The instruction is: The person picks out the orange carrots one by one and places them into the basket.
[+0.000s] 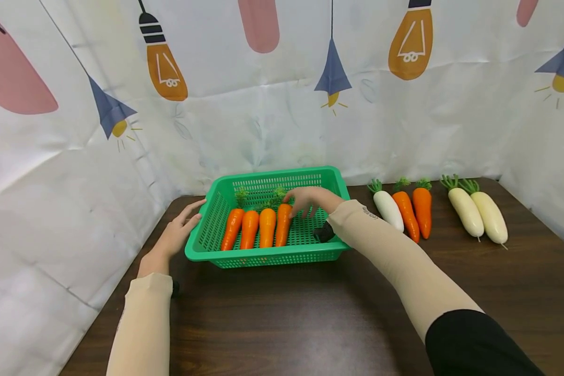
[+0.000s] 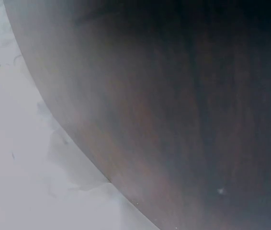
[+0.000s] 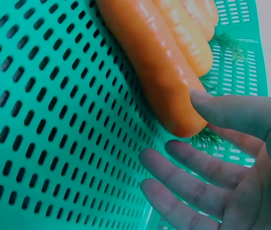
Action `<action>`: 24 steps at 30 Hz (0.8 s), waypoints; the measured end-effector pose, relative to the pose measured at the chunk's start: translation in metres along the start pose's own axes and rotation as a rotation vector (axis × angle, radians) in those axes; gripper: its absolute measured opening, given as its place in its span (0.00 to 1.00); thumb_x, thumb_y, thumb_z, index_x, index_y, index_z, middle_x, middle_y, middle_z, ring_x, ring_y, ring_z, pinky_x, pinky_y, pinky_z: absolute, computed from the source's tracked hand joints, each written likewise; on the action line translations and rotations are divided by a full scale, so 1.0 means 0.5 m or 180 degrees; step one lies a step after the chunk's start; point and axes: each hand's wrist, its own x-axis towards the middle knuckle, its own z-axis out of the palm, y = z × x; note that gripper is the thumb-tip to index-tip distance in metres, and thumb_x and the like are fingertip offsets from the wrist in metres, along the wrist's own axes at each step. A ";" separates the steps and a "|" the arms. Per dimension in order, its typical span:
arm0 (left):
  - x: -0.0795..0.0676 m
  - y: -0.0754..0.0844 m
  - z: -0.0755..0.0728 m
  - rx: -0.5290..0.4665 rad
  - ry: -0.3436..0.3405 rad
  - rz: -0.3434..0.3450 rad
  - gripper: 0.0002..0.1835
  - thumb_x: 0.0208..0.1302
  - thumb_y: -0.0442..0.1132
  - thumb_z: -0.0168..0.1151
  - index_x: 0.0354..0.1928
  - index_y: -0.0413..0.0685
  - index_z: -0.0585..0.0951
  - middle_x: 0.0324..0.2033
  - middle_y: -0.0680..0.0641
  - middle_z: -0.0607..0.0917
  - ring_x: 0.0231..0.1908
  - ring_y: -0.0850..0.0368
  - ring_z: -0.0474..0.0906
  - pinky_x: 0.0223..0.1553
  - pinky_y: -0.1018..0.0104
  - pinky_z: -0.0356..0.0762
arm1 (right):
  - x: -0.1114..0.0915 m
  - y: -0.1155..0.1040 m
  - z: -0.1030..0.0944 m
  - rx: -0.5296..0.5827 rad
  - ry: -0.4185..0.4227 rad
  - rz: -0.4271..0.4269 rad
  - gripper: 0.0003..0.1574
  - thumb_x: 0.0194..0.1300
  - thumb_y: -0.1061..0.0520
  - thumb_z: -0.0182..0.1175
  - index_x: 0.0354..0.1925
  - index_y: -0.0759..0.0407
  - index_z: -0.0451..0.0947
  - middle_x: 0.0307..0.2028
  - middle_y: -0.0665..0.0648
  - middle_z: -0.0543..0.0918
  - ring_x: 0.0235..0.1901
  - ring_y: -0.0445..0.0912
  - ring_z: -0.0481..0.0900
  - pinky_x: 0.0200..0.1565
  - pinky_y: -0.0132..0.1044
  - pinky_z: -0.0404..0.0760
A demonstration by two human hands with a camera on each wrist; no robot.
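Note:
A green plastic basket [image 1: 263, 255] stands on the table in the head view, with several orange carrots [image 1: 249, 230] lying side by side in its left half. My right hand [image 1: 307, 199] reaches over the basket to the rightmost carrot [image 1: 283, 227]. In the right wrist view, thumb and index finger pinch this carrot's leafy end, the index tip partly hidden; the other fingers are spread and fairly straight. My left hand [image 1: 175, 234] lies along the basket's left side, its fingers extended at the rim. Only a fingertip of it shows in the left wrist view.
Right of the basket lie a white radish [image 1: 388, 210], two carrots [image 1: 422, 211] and two paler radishes [image 1: 466, 213], all with green tops. A patterned cloth [image 1: 272, 120] hangs behind the dark wooden table [image 1: 282, 318] and along its left side.

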 end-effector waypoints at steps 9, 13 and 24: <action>-0.002 0.000 0.001 -0.0067 0.0009 -0.0001 0.31 0.84 0.53 0.41 0.82 0.55 0.54 0.67 0.25 0.70 0.61 0.26 0.73 0.51 0.34 0.76 | -0.031 0.010 -0.020 0.0099 -0.0057 -0.0035 0.39 0.76 0.61 0.59 0.79 0.52 0.60 0.73 0.64 0.64 0.60 0.59 0.78 0.58 0.51 0.79; -0.001 0.000 0.001 -0.0060 0.0011 -0.0002 0.31 0.84 0.53 0.40 0.82 0.54 0.54 0.65 0.24 0.72 0.60 0.27 0.74 0.50 0.36 0.78 | -0.046 0.016 -0.028 0.0125 -0.0055 -0.0182 0.37 0.77 0.62 0.59 0.78 0.54 0.61 0.70 0.65 0.69 0.60 0.59 0.79 0.58 0.51 0.80; 0.000 0.000 0.001 -0.0033 -0.0009 -0.0002 0.32 0.84 0.53 0.40 0.82 0.55 0.54 0.68 0.26 0.68 0.62 0.26 0.72 0.51 0.34 0.77 | -0.088 0.033 -0.046 0.0233 -0.0031 -0.0598 0.33 0.78 0.62 0.57 0.77 0.60 0.63 0.68 0.67 0.73 0.60 0.62 0.78 0.58 0.54 0.79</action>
